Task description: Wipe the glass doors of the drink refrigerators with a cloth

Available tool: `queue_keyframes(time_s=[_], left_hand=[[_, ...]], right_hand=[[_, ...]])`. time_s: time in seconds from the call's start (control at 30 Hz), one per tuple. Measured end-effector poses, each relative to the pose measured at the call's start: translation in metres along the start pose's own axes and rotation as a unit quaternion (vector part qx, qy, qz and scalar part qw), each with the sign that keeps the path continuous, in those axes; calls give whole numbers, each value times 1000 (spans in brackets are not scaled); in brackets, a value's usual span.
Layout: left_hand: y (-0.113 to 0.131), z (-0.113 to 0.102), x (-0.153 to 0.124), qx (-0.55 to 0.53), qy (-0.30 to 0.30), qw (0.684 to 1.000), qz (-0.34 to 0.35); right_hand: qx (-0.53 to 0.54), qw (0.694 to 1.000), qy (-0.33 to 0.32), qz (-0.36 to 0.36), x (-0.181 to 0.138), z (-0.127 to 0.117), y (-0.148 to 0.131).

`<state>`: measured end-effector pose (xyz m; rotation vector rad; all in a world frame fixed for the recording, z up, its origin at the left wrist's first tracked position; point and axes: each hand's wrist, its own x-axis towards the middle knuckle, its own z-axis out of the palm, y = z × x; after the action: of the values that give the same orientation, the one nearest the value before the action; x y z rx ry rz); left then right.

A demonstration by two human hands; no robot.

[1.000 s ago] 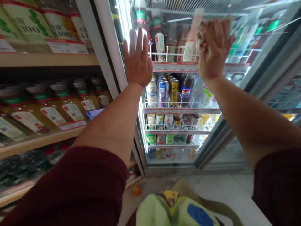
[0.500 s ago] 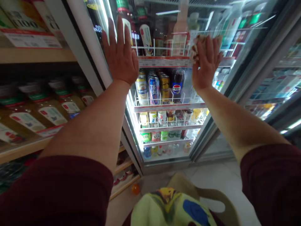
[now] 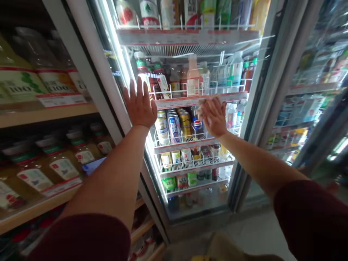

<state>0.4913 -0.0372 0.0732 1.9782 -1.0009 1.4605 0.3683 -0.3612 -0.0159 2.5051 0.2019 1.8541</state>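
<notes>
My left hand lies flat with its fingers spread on the left side of a glass cooler door. My right hand presses a crumpled light cloth to the same glass, right of the middle. Most of the cloth is hidden under the palm and fingers. Behind the glass, between my hands, stand drink cans and a dark blue Pepsi, partly covered by the right hand.
Lit shelves with several bottles fill the cooler. To the left, a wooden shelf carries juice bottles, with a phone-like screen near my left forearm. Another glass-fronted cooler stands at right. An olive chair-like shape is below.
My right hand has moved left and down across the glass with the cloth. My left hand stays against the door. The view has tilted up, showing a higher shelf.
</notes>
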Motion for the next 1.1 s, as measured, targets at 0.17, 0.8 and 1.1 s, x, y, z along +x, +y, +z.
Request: queue_keyframes(time_s=[0.17,0.8,1.1], left_hand=[[2,1,-1,3,19,1000,3],[8,-3,2,-16,-8,999,-28],[-1,8,1,0,23,1000,-14]], right_hand=[[23,984,-102,-143,2,-8,7],[10,999,33,6,35,-7,3],[-3,989,-100,-106,20,-20,11]])
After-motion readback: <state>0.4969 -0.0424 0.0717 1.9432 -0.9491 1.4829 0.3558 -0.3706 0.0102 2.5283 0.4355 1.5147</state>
